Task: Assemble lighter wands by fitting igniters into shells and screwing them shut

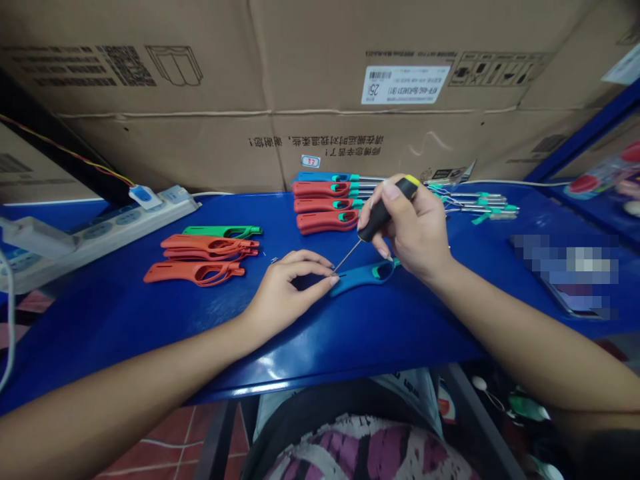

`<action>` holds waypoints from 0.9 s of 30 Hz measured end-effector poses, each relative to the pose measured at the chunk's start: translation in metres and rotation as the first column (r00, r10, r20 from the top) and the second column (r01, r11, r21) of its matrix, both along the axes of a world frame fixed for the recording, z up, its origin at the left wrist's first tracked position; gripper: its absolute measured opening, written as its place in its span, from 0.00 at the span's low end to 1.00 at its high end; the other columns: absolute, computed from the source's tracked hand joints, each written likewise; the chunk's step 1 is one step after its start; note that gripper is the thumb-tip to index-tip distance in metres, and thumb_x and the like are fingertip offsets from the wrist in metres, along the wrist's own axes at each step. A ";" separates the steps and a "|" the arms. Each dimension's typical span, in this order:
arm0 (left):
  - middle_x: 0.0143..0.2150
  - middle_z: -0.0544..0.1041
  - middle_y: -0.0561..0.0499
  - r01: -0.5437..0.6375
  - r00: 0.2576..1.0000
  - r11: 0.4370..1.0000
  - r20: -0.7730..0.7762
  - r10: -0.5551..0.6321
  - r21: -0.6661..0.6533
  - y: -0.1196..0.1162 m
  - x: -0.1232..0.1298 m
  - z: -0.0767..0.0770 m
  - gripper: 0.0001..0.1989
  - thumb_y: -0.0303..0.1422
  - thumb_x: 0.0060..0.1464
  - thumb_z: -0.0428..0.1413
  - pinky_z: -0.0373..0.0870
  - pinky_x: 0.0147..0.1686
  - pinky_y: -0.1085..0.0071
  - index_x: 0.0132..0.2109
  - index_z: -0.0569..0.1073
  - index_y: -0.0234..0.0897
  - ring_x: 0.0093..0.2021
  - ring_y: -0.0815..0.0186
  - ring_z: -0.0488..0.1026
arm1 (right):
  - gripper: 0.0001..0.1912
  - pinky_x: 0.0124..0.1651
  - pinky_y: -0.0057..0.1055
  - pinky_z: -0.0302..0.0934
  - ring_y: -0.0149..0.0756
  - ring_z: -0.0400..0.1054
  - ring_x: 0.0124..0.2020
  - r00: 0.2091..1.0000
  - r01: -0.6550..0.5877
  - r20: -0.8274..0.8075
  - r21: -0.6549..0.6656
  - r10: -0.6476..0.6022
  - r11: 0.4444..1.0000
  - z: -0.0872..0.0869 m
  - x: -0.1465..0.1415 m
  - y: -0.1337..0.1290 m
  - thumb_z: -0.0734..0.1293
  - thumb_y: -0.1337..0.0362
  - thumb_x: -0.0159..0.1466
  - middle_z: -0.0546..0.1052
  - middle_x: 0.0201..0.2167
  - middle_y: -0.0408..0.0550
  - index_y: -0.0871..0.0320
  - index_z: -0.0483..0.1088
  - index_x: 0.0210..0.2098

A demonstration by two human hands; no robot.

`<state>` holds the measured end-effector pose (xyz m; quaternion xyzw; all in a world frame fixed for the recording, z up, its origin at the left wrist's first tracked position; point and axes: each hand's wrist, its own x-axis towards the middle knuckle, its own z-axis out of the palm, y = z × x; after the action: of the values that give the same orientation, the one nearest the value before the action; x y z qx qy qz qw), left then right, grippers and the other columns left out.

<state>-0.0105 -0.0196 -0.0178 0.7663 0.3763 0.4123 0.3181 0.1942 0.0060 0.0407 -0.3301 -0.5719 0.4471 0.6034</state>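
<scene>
My right hand (413,230) is wrapped round the black and yellow handle of a screwdriver (376,221). Its thin shaft slants down to the left, and the tip meets the near-left end of a blue lighter casing (363,279) lying on the blue table (280,340). The thumb and fingertips of my left hand (293,283) come together at that same end, around the screwdriver tip. Whether a small part sits between them is too small to tell. Behind, a stack of red lighters (320,222) and one blue lighter (320,177) have metal tubes pointing right.
Orange casings (193,272) and a green casing (220,231) lie left of my left hand, with tiny metal pieces (274,260) nearby. A white power strip (130,223) is at the left, a phone (565,280) at the right. Cardboard (200,147) stands behind.
</scene>
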 end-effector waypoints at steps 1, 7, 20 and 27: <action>0.42 0.82 0.48 0.004 1.000 1.000 0.011 -0.004 -0.014 0.000 0.000 -0.001 0.03 0.33 0.57 0.65 0.73 0.50 0.62 0.38 0.84 0.41 0.44 0.61 0.79 | 0.22 0.11 0.24 0.50 0.25 0.61 0.14 1.000 -0.001 0.009 -0.003 0.001 1.000 0.001 -0.001 -0.001 0.72 0.42 0.60 0.73 0.23 0.38 0.52 0.66 0.32; 0.42 0.82 0.48 0.016 1.000 1.000 -0.002 -0.016 -0.018 0.001 0.001 -0.003 0.03 0.35 0.57 0.65 0.74 0.50 0.61 0.37 0.84 0.42 0.44 0.61 0.79 | 0.21 0.12 0.22 0.51 0.24 0.62 0.15 0.993 -0.079 0.084 -0.003 0.079 0.997 0.007 0.000 -0.005 0.70 0.42 0.62 0.74 0.25 0.37 0.51 0.65 0.37; 0.46 0.81 0.48 0.080 0.995 0.996 -0.056 -0.077 0.042 0.003 0.002 -0.007 0.03 0.35 0.58 0.64 0.72 0.54 0.60 0.39 0.83 0.43 0.48 0.60 0.78 | 0.25 0.28 0.25 0.72 0.31 0.75 0.33 0.969 -0.158 0.214 0.154 0.123 0.975 0.010 -0.002 -0.017 0.75 0.61 0.60 0.78 0.40 0.42 0.47 0.66 0.54; 0.46 0.81 0.48 0.078 0.996 0.995 -0.055 -0.075 0.055 0.002 0.003 -0.005 0.04 0.34 0.57 0.65 0.72 0.55 0.59 0.40 0.83 0.42 0.49 0.60 0.78 | 0.27 0.29 0.28 0.73 0.36 0.77 0.38 0.986 -0.068 0.165 0.187 0.037 0.980 0.001 -0.009 -0.020 0.78 0.62 0.55 0.79 0.44 0.44 0.47 0.69 0.51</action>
<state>-0.0076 -0.0180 -0.0231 0.7995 0.3431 0.3900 0.3015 0.1857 -0.0140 0.0420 -0.2900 -0.6676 0.3776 0.5724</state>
